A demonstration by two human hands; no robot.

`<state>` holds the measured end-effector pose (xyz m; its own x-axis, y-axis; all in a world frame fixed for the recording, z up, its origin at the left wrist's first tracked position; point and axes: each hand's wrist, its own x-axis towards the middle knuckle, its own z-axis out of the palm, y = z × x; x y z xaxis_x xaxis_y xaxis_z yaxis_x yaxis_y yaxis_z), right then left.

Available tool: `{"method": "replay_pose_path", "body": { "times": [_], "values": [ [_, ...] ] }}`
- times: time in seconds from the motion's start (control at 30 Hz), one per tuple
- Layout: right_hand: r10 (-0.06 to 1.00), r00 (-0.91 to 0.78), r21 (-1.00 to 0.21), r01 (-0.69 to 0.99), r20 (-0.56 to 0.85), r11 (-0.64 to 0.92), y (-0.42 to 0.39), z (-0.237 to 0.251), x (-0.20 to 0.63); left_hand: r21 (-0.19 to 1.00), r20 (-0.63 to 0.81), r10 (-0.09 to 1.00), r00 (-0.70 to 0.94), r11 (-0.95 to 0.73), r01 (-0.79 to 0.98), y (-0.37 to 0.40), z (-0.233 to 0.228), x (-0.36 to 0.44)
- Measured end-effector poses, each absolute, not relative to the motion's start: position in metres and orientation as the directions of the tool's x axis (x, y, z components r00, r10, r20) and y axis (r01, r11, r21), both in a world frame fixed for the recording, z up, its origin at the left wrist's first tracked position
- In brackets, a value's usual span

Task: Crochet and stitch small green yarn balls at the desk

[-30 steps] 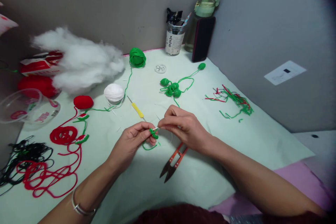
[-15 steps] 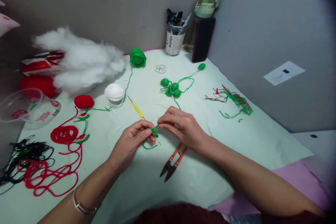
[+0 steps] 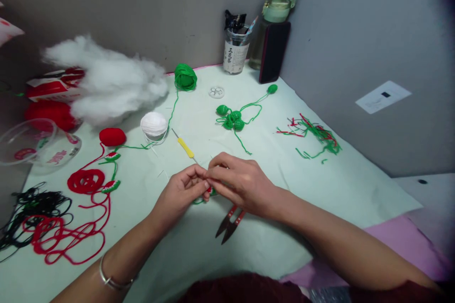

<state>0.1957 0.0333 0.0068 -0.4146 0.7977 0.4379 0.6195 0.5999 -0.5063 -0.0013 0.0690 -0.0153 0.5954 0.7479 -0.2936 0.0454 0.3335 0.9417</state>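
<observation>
Between the thumb and fingers of my left hand (image 3: 183, 189) is a small red and green crocheted piece (image 3: 209, 190), mostly covered by fingertips. My right hand (image 3: 245, 182) meets it there, its thumb and fingers pinched together at the piece's upper edge; what they pinch is hidden. A green yarn tail (image 3: 198, 201) curls out below the piece. Partly under my right hand lie orange-handled thread snips (image 3: 231, 225), dark blades toward me. Just beyond my left hand rests a crochet hook with a yellow handle (image 3: 186, 147).
White stuffing (image 3: 110, 83), a green yarn ball (image 3: 185, 77) and a white yarn ball (image 3: 154, 124) sit at the back left. Tangled red yarn (image 3: 67, 239) lies left. Green crocheted pieces (image 3: 234, 120) lie ahead, yarn scraps (image 3: 318, 135) right, a bottle (image 3: 275, 14) behind.
My right hand has moved left and slightly down, against my left fingertips, now covering more of the crocheted piece. More of the green yarn tail ahead shows. The view has shifted slightly.
</observation>
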Motion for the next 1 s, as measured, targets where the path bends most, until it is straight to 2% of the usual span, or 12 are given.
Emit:
{"method": "replay_pose_path", "body": {
  "times": [0.1,0.17,0.27,0.33,0.37,0.43,0.5,0.57,0.7,0.77,0.9,1.0],
  "values": [
    [0.782,-0.332,-0.597,0.509,0.527,0.619,0.033,0.011,0.195,0.942,-0.283,0.741,0.609,0.335,0.031,0.069,-0.015,-0.002],
    [0.791,-0.297,-0.658,0.441,0.535,0.611,0.031,0.015,0.194,0.940,-0.287,0.739,0.610,0.338,0.034,0.069,-0.014,-0.002],
    [0.784,-0.273,-0.680,0.393,0.557,0.619,0.028,0.026,0.193,0.936,-0.312,0.730,0.608,0.344,0.068,0.069,-0.014,-0.001],
    [0.816,-0.212,-0.742,0.339,0.539,0.578,0.027,0.033,0.193,0.933,-0.330,0.734,0.594,0.349,0.087,0.069,-0.014,0.000],
    [0.860,-0.174,-0.815,0.275,0.479,0.510,0.027,0.035,0.193,0.932,-0.335,0.738,0.586,0.352,0.089,0.070,-0.014,0.000],
    [0.953,-0.170,-0.962,0.071,0.249,0.264,0.029,0.037,0.194,0.931,-0.335,0.745,0.578,0.356,0.080,0.070,-0.015,-0.001],
    [0.960,-0.279,-0.993,-0.117,0.019,-0.015,0.033,0.038,0.197,0.930,-0.329,0.739,0.587,0.362,0.066,0.070,-0.016,-0.002],
    [0.948,-0.315,-0.967,-0.220,-0.051,-0.126,0.037,0.040,0.203,0.927,-0.333,0.726,0.602,0.370,0.066,0.071,-0.016,-0.003],
    [1.000,0.013,-0.961,-0.276,0.021,0.024,0.044,0.047,0.221,0.923,-0.329,0.683,0.652,0.378,0.070,0.071,-0.016,-0.005],
    [0.994,0.103,-0.964,-0.261,0.030,0.056,0.046,0.048,0.227,0.922,-0.317,0.657,0.683,0.382,0.061,0.070,-0.016,-0.005],
    [0.999,0.041,-0.962,-0.272,0.021,0.031,0.049,0.041,0.231,0.892,-0.329,0.662,0.674,0.452,-0.009,0.069,-0.017,-0.005],
    [1.000,-0.012,-0.977,-0.212,0.008,0.005,0.049,0.036,0.228,0.850,-0.334,0.675,0.658,0.517,-0.100,0.069,-0.016,-0.003]
  ]
}}
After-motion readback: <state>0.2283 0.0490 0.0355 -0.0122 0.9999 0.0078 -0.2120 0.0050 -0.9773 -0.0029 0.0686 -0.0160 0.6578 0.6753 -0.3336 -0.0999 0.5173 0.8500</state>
